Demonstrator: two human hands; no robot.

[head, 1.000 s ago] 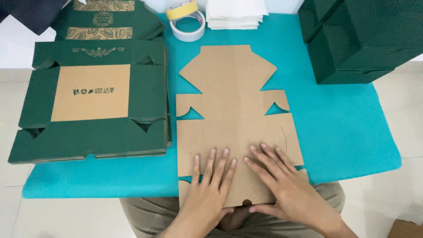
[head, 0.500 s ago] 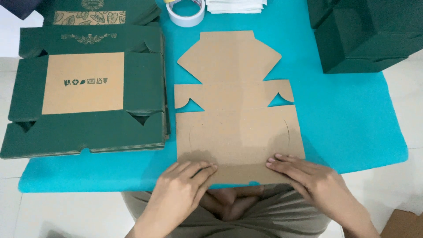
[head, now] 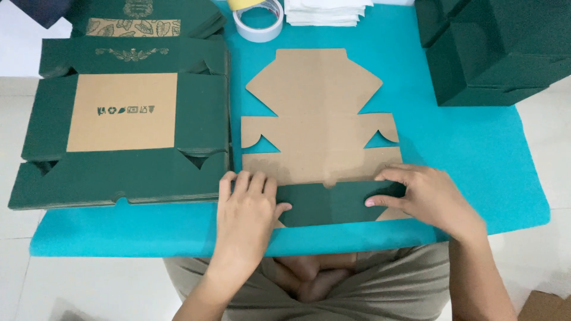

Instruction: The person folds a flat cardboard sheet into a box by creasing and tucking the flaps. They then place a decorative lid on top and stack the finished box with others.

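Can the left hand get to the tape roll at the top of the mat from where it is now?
Probably yes: the left hand presses the folded flap, and only flat cardboard lies before the tape roll.

Both forearms are bare, with no sleeve reaching into view, and neither wrist carries a watch, band or bracelet. The left hand (head: 247, 205) and the right hand (head: 431, 199) wear no gloves and no rings that can be made out; the fingernails are short and unpainted. Below the hands, the lap is covered by khaki-grey trousers (head: 386, 285) of plain cloth, creased into soft folds across the thighs. Bare toes of a tucked-up foot (head: 312, 276) show between the legs.
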